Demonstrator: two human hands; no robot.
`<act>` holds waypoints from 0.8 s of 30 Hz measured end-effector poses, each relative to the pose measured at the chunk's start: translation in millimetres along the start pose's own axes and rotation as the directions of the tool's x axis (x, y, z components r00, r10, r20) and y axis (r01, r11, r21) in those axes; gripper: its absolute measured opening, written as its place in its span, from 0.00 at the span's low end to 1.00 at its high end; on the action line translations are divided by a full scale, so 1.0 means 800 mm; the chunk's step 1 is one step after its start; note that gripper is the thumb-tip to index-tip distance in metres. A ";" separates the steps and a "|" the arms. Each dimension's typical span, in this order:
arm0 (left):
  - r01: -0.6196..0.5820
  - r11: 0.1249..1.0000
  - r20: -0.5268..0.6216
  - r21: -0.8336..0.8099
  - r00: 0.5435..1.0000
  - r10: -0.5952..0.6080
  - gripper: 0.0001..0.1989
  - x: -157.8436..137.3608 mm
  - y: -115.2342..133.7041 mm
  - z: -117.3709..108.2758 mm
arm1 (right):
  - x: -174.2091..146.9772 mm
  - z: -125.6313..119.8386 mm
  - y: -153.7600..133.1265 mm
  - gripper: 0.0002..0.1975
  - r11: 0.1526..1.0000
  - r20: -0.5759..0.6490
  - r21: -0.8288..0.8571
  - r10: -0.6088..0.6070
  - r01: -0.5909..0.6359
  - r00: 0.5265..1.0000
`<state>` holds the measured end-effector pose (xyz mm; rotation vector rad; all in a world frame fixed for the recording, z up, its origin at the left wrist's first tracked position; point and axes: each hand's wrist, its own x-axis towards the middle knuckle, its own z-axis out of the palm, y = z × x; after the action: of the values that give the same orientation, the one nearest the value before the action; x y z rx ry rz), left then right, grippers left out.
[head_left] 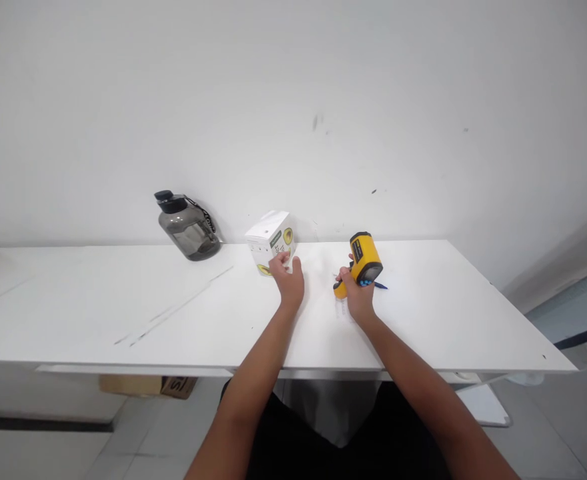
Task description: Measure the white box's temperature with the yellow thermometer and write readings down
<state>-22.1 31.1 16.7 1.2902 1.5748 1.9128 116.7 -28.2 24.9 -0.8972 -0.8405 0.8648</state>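
Note:
My right hand [361, 301] is wrapped round the grip of a yellow and black infrared thermometer [366, 257], held above the table with its small grey screen facing me. A blue pen [381, 286] lies just behind that hand, partly hidden. Beneath it, part of a paper with faint writing [341, 308] shows. My left hand [289, 283] is at the near right side of a white box [266, 248] printed with avocados. Its fingers touch the box or come very near it, while the thumb stands apart. The box stands upright on the table.
A grey see-through water bottle [191, 230] with a black lid and strap leans against the wall [293, 120] at the left. The white table [173, 313] has dark scuffs and ends at the right. Below its front edge, a cardboard box [133, 385] is on the floor.

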 end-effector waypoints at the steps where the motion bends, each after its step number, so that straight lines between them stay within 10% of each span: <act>1: -0.081 0.993 -0.073 0.084 0.993 0.088 0.17 0.005 -0.002 -0.003 | 0.002 0.000 0.001 0.26 0.999 -0.005 0.013 0.036 -0.035 0.999; 3: -0.129 0.969 -0.155 0.213 0.974 0.164 0.28 0.015 -0.007 -0.007 | 0.004 0.001 0.003 0.27 0.996 -0.002 0.041 0.082 -0.082 0.997; 10: 0.154 0.913 -0.073 0.379 0.988 -0.137 0.57 0.031 -0.041 -0.009 | 0.006 -0.001 0.011 0.20 0.997 0.015 -0.014 0.075 -0.075 0.997; 24: 0.277 0.938 -0.012 0.210 0.960 -0.281 0.38 0.046 -0.057 -0.020 | 0.001 -0.006 0.032 0.26 0.948 0.156 -0.300 0.162 -0.109 0.974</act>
<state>-66.7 63.5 -8.9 1.0861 1.8785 1.5920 114.6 -19.8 0.1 -1.1575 -1.0912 0.9677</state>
